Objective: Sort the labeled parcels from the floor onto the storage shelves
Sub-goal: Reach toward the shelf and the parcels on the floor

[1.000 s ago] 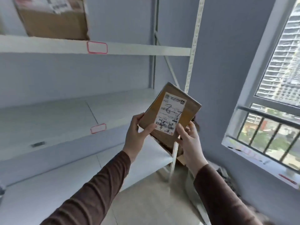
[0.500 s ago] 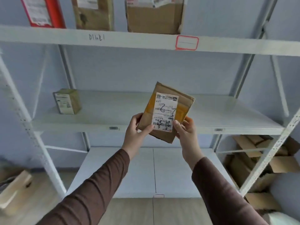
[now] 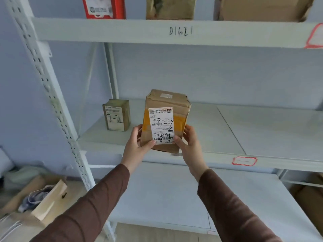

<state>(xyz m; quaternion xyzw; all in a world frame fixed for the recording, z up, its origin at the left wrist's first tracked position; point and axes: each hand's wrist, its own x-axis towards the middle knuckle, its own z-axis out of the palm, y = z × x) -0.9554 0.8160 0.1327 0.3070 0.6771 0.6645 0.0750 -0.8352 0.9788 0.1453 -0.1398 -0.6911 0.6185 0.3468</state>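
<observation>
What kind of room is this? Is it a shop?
More likely a parcel storeroom than a shop. Pale metal storage shelves carry handwritten codes, a small brown labelled cardboard box stands on one, and both hands hold a taped brown cardboard parcel with a white shipping label.

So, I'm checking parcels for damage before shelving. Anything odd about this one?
The parcel, held by the left hand and right hand, has its label upside down and a ragged bottom corner. No tear shows elsewhere.

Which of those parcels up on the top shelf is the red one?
The leftmost parcel on the top shelf, carrying a white label. The two parcels to its right are plain brown cardboard.
</observation>
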